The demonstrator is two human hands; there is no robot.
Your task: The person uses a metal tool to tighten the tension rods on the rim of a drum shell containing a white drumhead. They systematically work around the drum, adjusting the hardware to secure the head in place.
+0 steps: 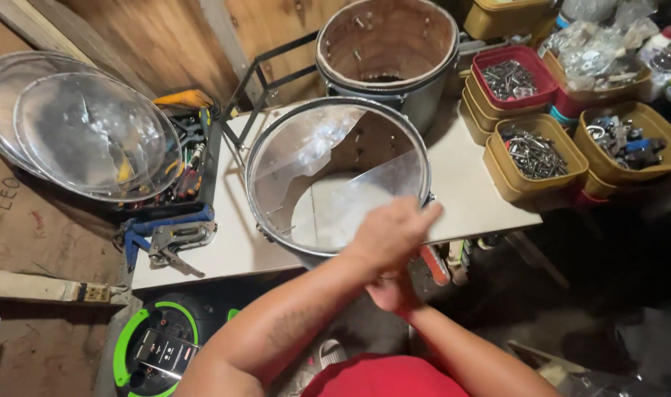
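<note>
Centre frame: left hand (389,234) lies over right hand (391,292), pressed together, holding nothing I can see, at the near rim of the drum shell (338,174) on the table (464,191); fitting stage, I judge; next move needs separated hands.

Silver-rimmed drum shell (338,176) on white counter (468,198); mustard-yellow tubs (537,158), one red tub (513,77), green-ringed black cable reel (159,345), blue staple gun (166,235).

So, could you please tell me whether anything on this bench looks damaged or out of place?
The clear drumhead on the nearer drum shell looks torn: a large piece is missing at its near side, so the table shows through. Both hands are at its near rim, blurred. The spare clear heads at left look whole.
</note>
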